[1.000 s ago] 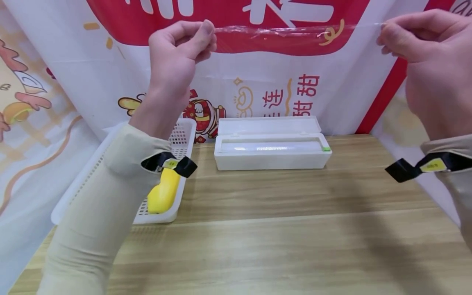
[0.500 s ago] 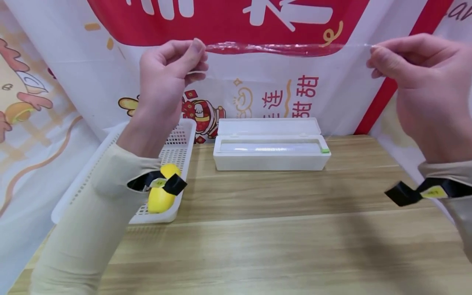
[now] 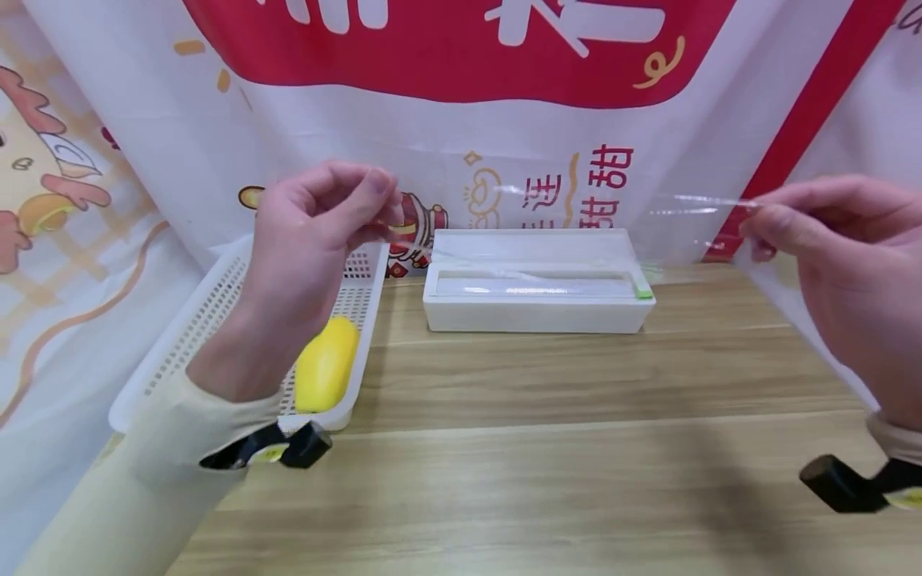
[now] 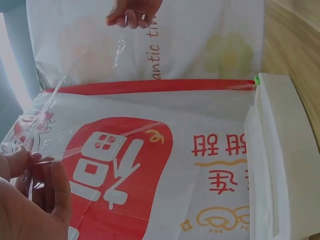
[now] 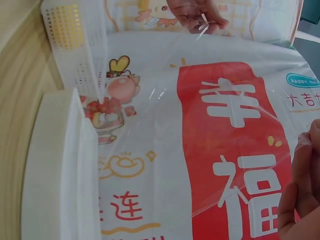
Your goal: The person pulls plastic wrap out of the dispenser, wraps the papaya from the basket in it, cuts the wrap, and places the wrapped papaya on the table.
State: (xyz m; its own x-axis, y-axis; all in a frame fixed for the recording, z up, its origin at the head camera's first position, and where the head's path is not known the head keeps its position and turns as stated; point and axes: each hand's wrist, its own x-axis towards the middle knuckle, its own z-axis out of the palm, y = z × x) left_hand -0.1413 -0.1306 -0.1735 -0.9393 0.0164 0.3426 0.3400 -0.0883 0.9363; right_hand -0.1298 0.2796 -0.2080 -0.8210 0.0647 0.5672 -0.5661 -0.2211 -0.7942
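- The thin, clear sheet of plastic film point(image 3: 702, 206) hangs in the air between 2 bare hands, above the pale wood-grain surface point(image 3: 547, 480); whether it joins anything below, I cannot tell.
- The left hand point(image 3: 317, 224) pinches its end of the film, thumb pressed to the curled fingers, with no visible gap.
- The right hand point(image 3: 839, 240) pinches the other end between thumb and forefinger, likewise closed up.
- The hands are held well apart, probably so that the film stays spread and does not cling to itself; it looks slack and creased, so it may fold easily.
- The long white box point(image 3: 540, 318) stands at the back with its lid raised, presumably for access to the clear roll point(image 3: 536, 286) inside; a small green piece point(image 3: 643, 294) sits at its right end.
- The white perforated plastic basket point(image 3: 364, 348) stands left of the box, apparently to contain the smooth yellow oblong item point(image 3: 327, 364).
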